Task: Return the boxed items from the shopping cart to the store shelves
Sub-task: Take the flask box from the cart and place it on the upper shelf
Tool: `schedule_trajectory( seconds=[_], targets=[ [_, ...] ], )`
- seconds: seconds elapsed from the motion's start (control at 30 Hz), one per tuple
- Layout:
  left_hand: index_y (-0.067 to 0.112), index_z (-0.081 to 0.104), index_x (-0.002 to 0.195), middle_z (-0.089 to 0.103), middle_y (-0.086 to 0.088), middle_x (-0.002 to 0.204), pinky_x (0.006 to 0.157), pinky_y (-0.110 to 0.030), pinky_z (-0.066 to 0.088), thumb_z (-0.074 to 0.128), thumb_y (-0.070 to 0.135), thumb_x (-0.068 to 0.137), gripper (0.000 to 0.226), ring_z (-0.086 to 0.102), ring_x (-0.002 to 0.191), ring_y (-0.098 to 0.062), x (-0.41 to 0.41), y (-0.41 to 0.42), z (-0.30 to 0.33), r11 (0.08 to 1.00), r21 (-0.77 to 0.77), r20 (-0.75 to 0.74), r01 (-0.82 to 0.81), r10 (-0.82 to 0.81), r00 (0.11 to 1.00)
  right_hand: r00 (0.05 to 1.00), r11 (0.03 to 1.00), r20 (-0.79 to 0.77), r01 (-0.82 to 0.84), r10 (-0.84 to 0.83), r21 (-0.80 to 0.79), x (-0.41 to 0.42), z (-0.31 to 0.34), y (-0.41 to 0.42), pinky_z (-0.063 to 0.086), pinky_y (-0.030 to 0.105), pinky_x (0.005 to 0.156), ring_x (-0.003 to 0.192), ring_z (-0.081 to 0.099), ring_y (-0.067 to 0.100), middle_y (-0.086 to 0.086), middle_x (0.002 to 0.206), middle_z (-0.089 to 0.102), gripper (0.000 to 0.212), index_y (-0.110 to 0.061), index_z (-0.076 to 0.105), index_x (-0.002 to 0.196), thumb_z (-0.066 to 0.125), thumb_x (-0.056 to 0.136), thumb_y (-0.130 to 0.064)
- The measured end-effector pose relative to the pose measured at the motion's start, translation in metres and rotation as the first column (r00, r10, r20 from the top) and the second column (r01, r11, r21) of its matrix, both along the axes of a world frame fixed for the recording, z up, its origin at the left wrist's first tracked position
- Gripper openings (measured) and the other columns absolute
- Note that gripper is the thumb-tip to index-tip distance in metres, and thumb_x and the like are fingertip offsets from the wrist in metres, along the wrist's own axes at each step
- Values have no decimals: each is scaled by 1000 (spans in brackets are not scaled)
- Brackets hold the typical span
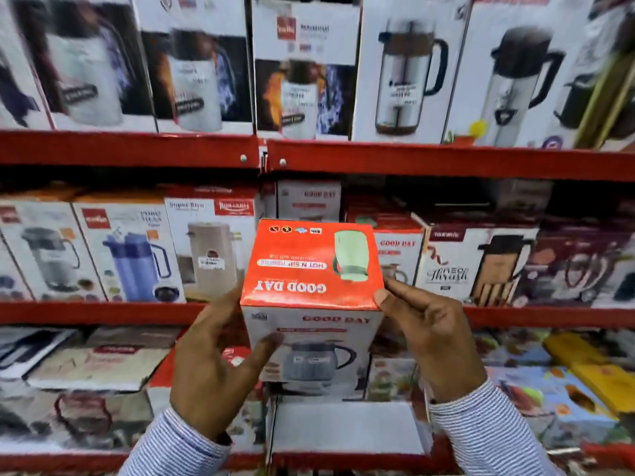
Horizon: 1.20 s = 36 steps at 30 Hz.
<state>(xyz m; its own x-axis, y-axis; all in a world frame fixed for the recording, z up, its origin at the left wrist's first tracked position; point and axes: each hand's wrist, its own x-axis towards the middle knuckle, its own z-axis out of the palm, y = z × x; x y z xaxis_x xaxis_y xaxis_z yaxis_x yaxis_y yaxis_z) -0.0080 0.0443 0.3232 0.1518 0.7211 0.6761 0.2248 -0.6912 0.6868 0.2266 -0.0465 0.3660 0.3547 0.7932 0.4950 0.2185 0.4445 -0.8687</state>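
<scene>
I hold a GOOD DAY box [311,269] in front of the middle shelf, red on top with a pale green jug picture, white on the front with a grey kettle picture. My left hand [216,365] grips its left side and front. On the right top corner my right hand [426,341] pinches it between thumb and fingers. Behind it, matching GOOD DAY boxes [398,252] stand on the middle red shelf [103,312]. The shopping cart is out of view.
The upper red shelf [446,159] carries tall flask and kettle boxes [402,73]. Left of the held box stand more flask boxes [130,252]. Flat and coloured boxes [563,389] crowd the lower shelf, with a white box top [347,427] directly below my hands.
</scene>
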Motion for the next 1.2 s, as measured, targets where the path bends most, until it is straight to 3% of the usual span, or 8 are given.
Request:
schedule_trajectory(
  seconds=[0.33, 0.5, 0.63, 0.77, 0.9, 1.0, 1.07, 1.2],
  targets=[
    [15, 65, 123, 71, 2, 116, 80, -20, 60, 83, 19, 70, 56, 71, 101, -9, 18, 38, 28, 993, 113, 189, 26, -47, 981, 994, 993, 104, -26, 14, 113, 3, 41, 32, 56, 18, 83, 103, 69, 3, -20, 107, 73, 33, -28, 69, 114, 68, 81, -20],
    [18, 67, 118, 71, -3, 114, 80, -21, 60, 84, 7, 70, 52, 71, 100, -15, 33, 62, 22, 998, 62, 254, 4, -20, 967, 996, 999, 91, -21, 16, 49, 10, 41, 55, 53, 37, 98, 111, 66, 9, -11, 115, 72, 36, -32, 66, 118, 67, 83, -23],
    [25, 65, 123, 70, -2, 117, 80, -32, 63, 83, 9, 71, 57, 71, 104, -16, 40, 78, 15, 1000, 18, 242, 5, -9, 970, 997, 1000, 81, 8, -7, -20, 10, 42, 71, 51, 44, 100, 110, 67, 7, -12, 115, 72, 32, -49, 66, 106, 66, 81, -29],
    [15, 66, 123, 69, -4, 119, 82, -41, 63, 80, 3, 72, 54, 69, 106, -17, 48, 94, 12, 999, -32, 213, 5, 2, 977, 997, 995, 80, 20, -13, -99, 17, 39, 92, 49, 43, 103, 114, 64, 8, -5, 123, 69, 34, -30, 63, 121, 62, 89, -20],
    [23, 63, 129, 70, 3, 116, 80, -36, 63, 78, -2, 73, 64, 69, 99, -5, 54, 111, 16, 995, -97, 173, 12, 5, 985, 990, 983, 129, 74, -52, -169, 22, 37, 111, 47, 44, 106, 116, 63, 10, -3, 123, 69, 37, -26, 58, 128, 59, 91, -23],
    [26, 58, 132, 70, 15, 104, 71, -12, 59, 76, -1, 75, 66, 64, 85, 17, 61, 122, 21, 995, -95, 92, -8, 17, 996, 982, 978, 170, 115, -85, -172, 26, 39, 125, 48, 47, 103, 113, 64, 13, -1, 119, 71, 27, -37, 58, 116, 57, 91, -25],
    [25, 56, 133, 71, 11, 104, 67, -5, 54, 76, 3, 77, 64, 65, 83, 12, 65, 128, 27, 993, -103, 27, -60, 63, 998, 971, 973, 206, 158, -122, -167, 31, 43, 133, 50, 49, 100, 109, 66, 14, -1, 112, 72, 23, -36, 54, 112, 57, 91, -26],
    [29, 38, 138, 69, 7, 110, 83, -24, 54, 75, 3, 78, 76, 65, 92, -8, 73, 132, 41, 996, -57, -51, -75, 72, 996, 931, 947, 314, 254, -184, -198, 38, 51, 147, 52, 49, 95, 101, 67, 15, 2, 105, 72, 21, -27, 52, 113, 53, 93, -32]
  ],
)
